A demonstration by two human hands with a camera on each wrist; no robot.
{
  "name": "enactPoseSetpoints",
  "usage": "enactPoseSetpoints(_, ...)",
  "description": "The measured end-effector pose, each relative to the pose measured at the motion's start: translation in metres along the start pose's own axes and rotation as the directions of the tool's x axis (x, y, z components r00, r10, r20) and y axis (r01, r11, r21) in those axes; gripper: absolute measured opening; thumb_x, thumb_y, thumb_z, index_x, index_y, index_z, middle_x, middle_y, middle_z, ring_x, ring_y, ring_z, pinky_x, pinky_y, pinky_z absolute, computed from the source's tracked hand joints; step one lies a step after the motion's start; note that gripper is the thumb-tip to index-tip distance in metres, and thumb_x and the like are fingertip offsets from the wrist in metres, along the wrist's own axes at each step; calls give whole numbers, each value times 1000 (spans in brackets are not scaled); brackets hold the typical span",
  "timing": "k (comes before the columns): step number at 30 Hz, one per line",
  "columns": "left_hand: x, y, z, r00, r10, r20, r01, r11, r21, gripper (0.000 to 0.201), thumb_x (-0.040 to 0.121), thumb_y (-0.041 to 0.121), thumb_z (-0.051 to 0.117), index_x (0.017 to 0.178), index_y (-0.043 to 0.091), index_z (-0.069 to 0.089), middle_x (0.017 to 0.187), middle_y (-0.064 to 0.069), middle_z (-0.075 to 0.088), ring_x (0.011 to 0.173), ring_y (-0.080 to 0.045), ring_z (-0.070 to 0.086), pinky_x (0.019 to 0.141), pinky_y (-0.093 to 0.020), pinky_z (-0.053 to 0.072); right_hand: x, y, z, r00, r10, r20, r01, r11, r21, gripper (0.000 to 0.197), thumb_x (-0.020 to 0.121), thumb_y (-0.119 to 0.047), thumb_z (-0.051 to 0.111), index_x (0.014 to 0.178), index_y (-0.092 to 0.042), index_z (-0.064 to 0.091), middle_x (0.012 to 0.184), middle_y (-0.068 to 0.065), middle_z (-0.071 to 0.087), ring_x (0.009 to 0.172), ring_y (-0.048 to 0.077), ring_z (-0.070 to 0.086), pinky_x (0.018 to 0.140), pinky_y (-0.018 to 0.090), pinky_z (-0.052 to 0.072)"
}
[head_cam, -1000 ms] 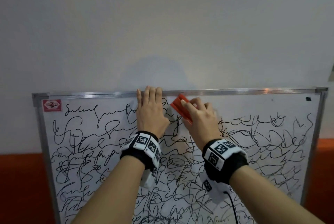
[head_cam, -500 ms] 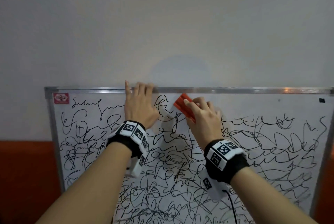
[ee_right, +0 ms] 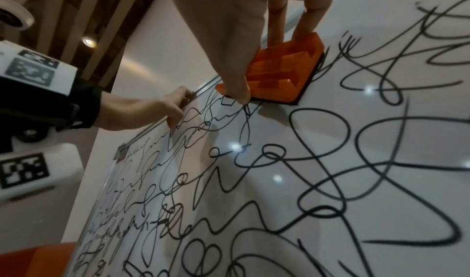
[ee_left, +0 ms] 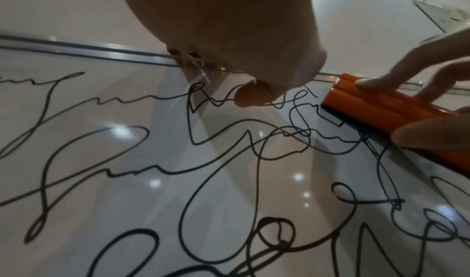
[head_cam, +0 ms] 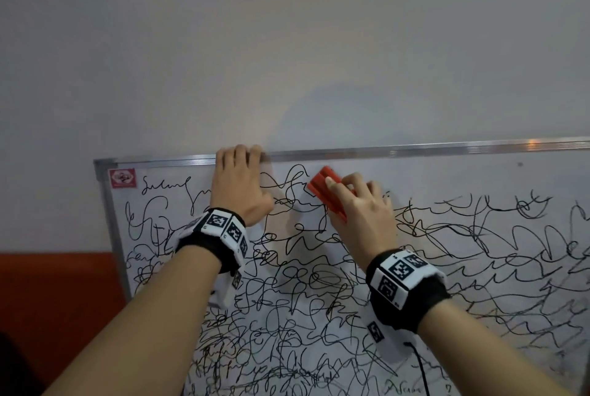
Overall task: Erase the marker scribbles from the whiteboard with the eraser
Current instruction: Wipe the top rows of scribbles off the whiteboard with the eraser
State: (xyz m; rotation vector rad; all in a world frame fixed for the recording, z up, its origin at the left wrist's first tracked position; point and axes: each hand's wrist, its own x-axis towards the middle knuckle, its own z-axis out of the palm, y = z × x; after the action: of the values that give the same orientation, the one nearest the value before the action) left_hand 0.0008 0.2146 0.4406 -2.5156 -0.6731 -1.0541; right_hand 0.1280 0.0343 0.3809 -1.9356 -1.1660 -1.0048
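Two hands work near the top edge of a scribbled whiteboard [head_cam: 351, 268].

Nearest are both forearms with black wrist bands [head_cam: 405, 287] carrying printed marker tags. Beyond them, the right hand [head_cam: 360, 213] grips the orange eraser [head_cam: 322, 188] — thumb on its near long side, fingers [ee_left: 381, 80] curled over the top — and holds its dark pad flat against the board, just below the metal top frame [head_cam: 415, 151]. Black scribbles [head_cam: 303, 284] cover most of the surface. The left hand [head_cam: 239, 188] lies flat, fingers straight, tips over the frame — beside the eraser, apart from it. Behind stands a plain wall [head_cam: 287, 44].
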Motion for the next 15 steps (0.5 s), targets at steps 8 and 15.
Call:
enactPoseSetpoints(8,-3,-14,7,993,80,-82,-85,995,-60,76,46,32,48,120,12,48,107,-8,48,96,-32,43,99,-46,38,9,-22,6,993,112,-44,-113,993,-18,57,72,-17,83,125,-17,63,113,6,59,90,32,54,72,49,53)
enactPoseSetpoints(15,-4,-17,9,995,89,-46,-92,994,-60,86,46,33,51,129,12,44,112,-6,45,103,-31,41,107,-44,33,-2,-22,10,981,183,-60,-185,982,-33,57,74,-18,83,126,-17,62,117,7,59,96,33,53,74,51,53)
